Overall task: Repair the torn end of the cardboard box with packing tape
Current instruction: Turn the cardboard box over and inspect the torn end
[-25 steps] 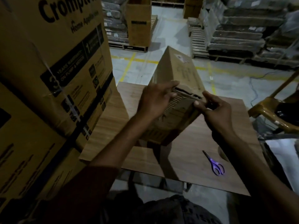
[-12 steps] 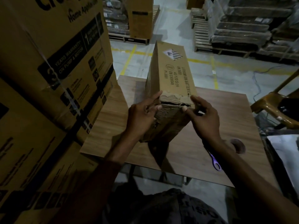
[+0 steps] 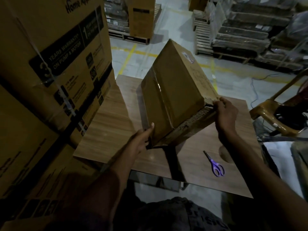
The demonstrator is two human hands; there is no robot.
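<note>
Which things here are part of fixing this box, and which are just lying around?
Job: cardboard box, gripped by left hand and right hand; purple scissors, probably for tape.
Lying about: stacked appliance cartons, yellow chair, pallets.

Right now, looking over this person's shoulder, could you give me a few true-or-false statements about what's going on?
1. The left hand and right hand both grip the cardboard box. True.
2. The scissors are in the right hand. False: they lie on the table.
3. The cardboard box lies flat. False: it is held tilted.
4. Large printed cartons stand stacked on the left. True.
</note>
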